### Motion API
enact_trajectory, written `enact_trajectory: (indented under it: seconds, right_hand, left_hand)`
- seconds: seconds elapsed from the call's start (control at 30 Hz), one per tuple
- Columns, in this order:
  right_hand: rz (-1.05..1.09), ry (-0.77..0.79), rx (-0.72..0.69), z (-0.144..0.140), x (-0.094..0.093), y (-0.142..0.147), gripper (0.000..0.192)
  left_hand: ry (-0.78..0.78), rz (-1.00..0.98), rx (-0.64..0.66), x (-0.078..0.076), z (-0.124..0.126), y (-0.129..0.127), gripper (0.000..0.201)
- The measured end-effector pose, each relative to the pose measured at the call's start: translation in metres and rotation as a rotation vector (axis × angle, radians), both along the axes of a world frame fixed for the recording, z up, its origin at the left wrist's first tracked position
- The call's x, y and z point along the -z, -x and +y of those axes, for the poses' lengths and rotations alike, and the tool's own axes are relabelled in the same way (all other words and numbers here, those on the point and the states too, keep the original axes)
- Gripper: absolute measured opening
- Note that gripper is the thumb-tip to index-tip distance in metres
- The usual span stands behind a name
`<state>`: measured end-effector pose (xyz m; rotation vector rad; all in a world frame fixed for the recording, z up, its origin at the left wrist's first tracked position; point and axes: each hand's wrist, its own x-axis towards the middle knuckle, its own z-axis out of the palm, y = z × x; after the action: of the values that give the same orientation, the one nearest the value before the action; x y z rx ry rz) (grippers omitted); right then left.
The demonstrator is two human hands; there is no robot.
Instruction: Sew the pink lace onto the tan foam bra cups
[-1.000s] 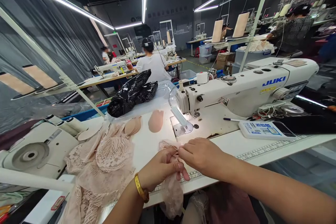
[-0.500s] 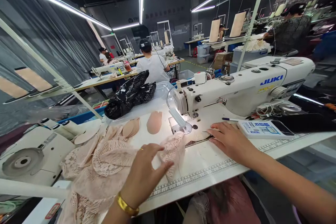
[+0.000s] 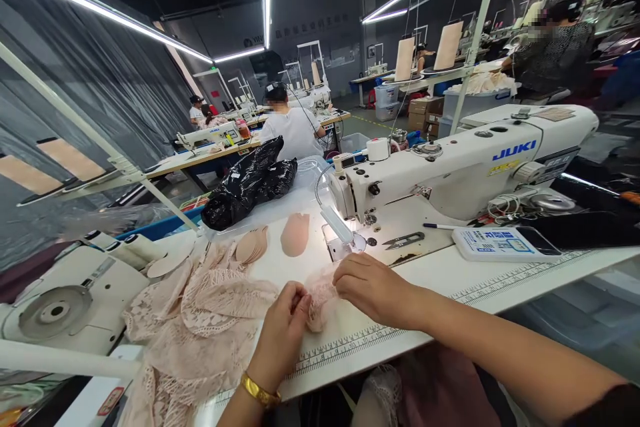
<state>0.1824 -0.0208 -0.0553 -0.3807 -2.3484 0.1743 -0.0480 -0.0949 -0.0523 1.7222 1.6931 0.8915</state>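
A small piece of pale pink lace (image 3: 320, 293) lies between my hands in front of the sewing machine (image 3: 425, 167). My left hand (image 3: 286, 323) pinches its left edge between thumb and fingers. On its right side, my right hand (image 3: 377, 290) grips the lace with fingers curled down, hiding part of it. Just behind, the lit needle area shows the presser foot (image 3: 357, 240). Thread snips (image 3: 404, 240) rest on the machine bed to the right of it. One beige oval pad (image 3: 295, 235) lies flat beyond my left hand.
Pink lace pieces (image 3: 215, 307) are heaped at the left, beside a stack of beige pads (image 3: 251, 245). A black plastic bag (image 3: 250, 180) sits behind. At the right are a pen (image 3: 440, 226) and a white phone box (image 3: 505, 243). A printed ruler (image 3: 360, 341) runs along the table edge.
My right hand has moved left from the machine bed onto the lace, uncovering the snips. My left hand has closed from a spread grip onto the lace edge. The lace is drawn slightly nearer.
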Motion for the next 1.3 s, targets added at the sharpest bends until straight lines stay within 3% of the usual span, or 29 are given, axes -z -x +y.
enact_trajectory:
  seconds: [0.07,0.13,0.23,0.3,0.37,0.43,0.5,0.6,0.73,0.8,0.93,1.0,1.3]
  right_hand:
    - [0.095,0.087,-0.083,-0.010,-0.019,-0.008,0.014]
    - [0.145,0.173,-0.105,-0.021,-0.036,-0.015,0.013]
    - [0.137,0.384,-0.034,-0.031,-0.050,-0.018,0.008]
    - [0.120,0.575,-0.039,-0.033,-0.053,-0.017,0.004]
    - [0.121,0.802,-0.116,-0.031,-0.053,-0.017,0.006]
    - [0.160,1.016,-0.177,-0.028,-0.050,-0.017,0.011]
    - [0.217,1.157,-0.201,-0.026,-0.045,-0.017,0.017]
    - [0.276,1.219,-0.206,-0.024,-0.035,-0.014,0.025]
    - [0.319,1.262,-0.138,-0.020,-0.021,-0.007,0.031]
    - [0.338,1.273,-0.100,-0.017,-0.015,-0.002,0.033]
    - [0.369,1.295,-0.104,-0.012,-0.008,0.004,0.035]
    - [0.394,1.330,-0.132,-0.012,-0.007,0.004,0.036]
    - [0.646,1.507,-0.091,-0.019,-0.004,-0.008,0.042]
  left_hand:
    - [-0.003,-0.023,-0.095,-0.005,0.003,0.007,0.023]
    - [-0.108,-0.024,-0.167,-0.013,0.002,0.007,0.024]
    - [-0.216,-0.158,-0.030,-0.027,-0.009,-0.004,0.047]
    - [-0.094,-0.236,0.196,-0.033,-0.018,-0.013,0.057]
    - [0.094,-0.276,0.343,-0.036,-0.022,-0.019,0.046]
    - [0.242,-0.372,0.339,-0.035,-0.021,-0.019,0.035]
    - [0.298,-0.559,0.250,-0.033,-0.017,-0.017,0.043]
    - [0.340,-0.768,0.117,-0.026,-0.011,-0.012,0.045]
    - [0.308,-0.794,-0.082,-0.021,-0.005,-0.008,0.048]
    - [0.339,-0.804,-0.023,-0.022,-0.003,-0.005,0.053]
    - [0.599,-0.694,0.319,-0.027,-0.004,-0.001,0.061]
    - [0.658,-0.625,0.350,-0.026,-0.007,-0.001,0.054]
    - [0.416,-0.620,-0.019,-0.018,-0.015,0.023,0.058]
